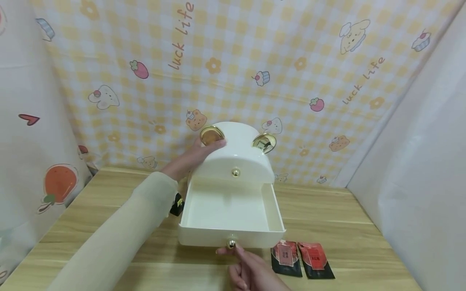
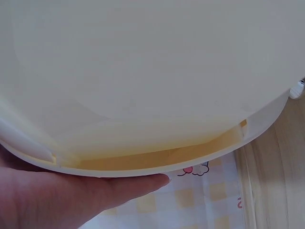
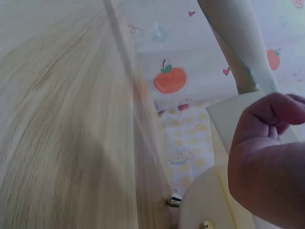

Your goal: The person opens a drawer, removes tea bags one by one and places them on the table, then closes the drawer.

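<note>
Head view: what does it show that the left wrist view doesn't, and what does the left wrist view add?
Only the head view shows the pulled-out drawer, the right hand pinching the drawer's gold knob, and, on the table, the left packet and right packet, both red and black.

Only the left wrist view shows, close up, a broad pale face with a narrow recess inside its curved rim.

Both show the left hand touching the white box, the wood-grain table and the patterned cloth.
</note>
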### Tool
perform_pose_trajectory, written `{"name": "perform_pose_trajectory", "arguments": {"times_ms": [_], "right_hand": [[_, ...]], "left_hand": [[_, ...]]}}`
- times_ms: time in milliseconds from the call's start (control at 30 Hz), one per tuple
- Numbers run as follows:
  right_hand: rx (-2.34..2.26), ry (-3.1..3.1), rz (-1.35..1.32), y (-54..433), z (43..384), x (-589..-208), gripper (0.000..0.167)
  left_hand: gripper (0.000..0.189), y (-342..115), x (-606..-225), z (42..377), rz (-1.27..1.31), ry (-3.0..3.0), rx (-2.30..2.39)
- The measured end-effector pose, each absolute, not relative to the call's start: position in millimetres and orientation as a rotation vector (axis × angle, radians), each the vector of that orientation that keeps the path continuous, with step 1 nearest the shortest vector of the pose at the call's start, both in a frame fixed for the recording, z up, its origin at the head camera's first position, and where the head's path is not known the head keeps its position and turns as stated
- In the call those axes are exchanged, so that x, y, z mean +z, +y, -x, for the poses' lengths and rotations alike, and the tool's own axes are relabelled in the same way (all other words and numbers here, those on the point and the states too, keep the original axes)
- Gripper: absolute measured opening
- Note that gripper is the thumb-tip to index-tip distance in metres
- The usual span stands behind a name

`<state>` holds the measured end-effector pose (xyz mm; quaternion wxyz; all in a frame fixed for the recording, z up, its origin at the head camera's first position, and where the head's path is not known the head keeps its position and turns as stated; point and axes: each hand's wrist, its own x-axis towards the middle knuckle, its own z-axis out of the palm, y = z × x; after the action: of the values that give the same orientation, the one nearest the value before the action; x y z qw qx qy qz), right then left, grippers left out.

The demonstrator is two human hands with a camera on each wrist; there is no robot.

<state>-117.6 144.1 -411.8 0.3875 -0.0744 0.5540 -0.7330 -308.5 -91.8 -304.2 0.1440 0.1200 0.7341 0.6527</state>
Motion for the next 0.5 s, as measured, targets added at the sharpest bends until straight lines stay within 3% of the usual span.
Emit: {"name": "perform_pose_trajectory", "arguments": {"times_ms": [233, 500], "right_hand": [[-1.953, 1.258, 0.261, 140.5, 119.5, -414.0, 0.040], [-1.997, 1.235, 0.335, 136.0, 121.0, -413.4, 0.032]], "left_hand": [[0.067, -93.8, -307.7, 311.4, -0.361, 2.136, 1.864], [0.071, -94.2, -318.4, 326.4, -0.334, 2.137, 1.863]]}}
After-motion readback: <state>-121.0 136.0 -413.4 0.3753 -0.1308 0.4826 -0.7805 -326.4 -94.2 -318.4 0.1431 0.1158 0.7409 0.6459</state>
